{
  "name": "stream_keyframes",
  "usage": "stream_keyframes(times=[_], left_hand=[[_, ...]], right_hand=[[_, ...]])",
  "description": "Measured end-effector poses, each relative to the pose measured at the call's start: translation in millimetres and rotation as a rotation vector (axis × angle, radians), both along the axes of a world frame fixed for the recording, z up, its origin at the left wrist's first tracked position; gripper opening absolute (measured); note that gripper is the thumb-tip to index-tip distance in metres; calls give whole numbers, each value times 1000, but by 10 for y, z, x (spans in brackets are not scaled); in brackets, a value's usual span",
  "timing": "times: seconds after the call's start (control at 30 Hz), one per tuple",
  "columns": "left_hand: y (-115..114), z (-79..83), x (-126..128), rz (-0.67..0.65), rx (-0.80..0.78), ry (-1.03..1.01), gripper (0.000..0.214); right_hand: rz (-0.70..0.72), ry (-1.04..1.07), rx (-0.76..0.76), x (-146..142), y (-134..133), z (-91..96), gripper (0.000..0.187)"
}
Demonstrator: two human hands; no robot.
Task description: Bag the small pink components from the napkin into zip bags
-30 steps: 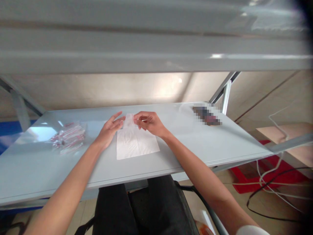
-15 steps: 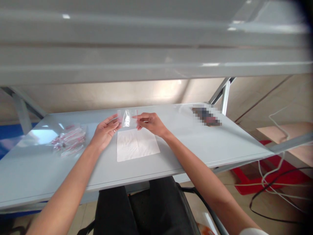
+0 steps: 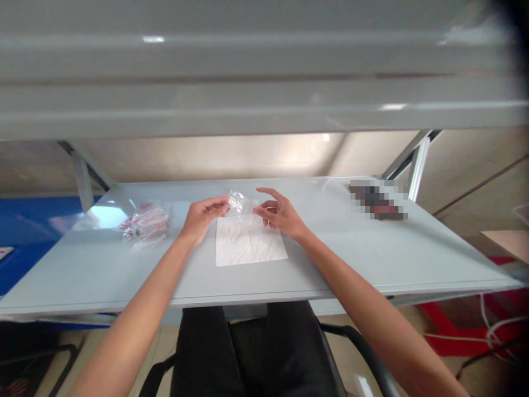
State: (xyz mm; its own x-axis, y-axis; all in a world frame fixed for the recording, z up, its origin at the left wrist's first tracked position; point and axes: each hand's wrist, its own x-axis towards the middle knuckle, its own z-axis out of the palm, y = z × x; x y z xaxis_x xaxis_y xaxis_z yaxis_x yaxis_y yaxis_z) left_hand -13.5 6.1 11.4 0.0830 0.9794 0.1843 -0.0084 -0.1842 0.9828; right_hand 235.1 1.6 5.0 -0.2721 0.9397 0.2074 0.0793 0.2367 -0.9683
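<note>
A small clear plastic bag (image 3: 238, 203), crumpled and shiny, is held up between my two hands. My left hand (image 3: 205, 216) pinches its left side between thumb and fingers. My right hand (image 3: 279, 212) grips the bag's right edge with the thumb against curled fingers, while the index finger sticks out above. Whether anything is inside the bag I cannot tell. Just below lies a white sheet (image 3: 251, 242), flat on the table, with creases across it. To the left of my left hand rests a pile of clear bags with red strips (image 3: 146, 225).
The grey table (image 3: 330, 253) stands under a low grey shelf or beam (image 3: 264, 110). A blurred-out dark object (image 3: 378, 201) lies at the table's back right. Metal braces (image 3: 419, 168) rise at both rear corners. White cables (image 3: 491, 331) hang at the lower right.
The bag was stretched flat between my hands and is now crumpled. My right index finger has lifted off it. The view has shifted, so the table things appear farther right.
</note>
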Motion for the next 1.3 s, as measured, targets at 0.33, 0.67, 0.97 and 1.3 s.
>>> stream_keyframes(times=[0.33, 0.67, 0.97, 1.3], left_hand=[[-68, 91, 13, -61, 42, 56, 37], [-102, 102, 66, 44, 105, 48, 32], [-103, 76, 61, 79, 112, 67, 35], [-118, 65, 106, 65, 121, 48, 34]], right_hand=[[58, -205, 101, -20, -55, -117, 20], [63, -355, 270, -103, -98, -191, 11], [35, -423, 269, -134, -126, -215, 12], [-6, -372, 288, -172, -133, -128, 33]])
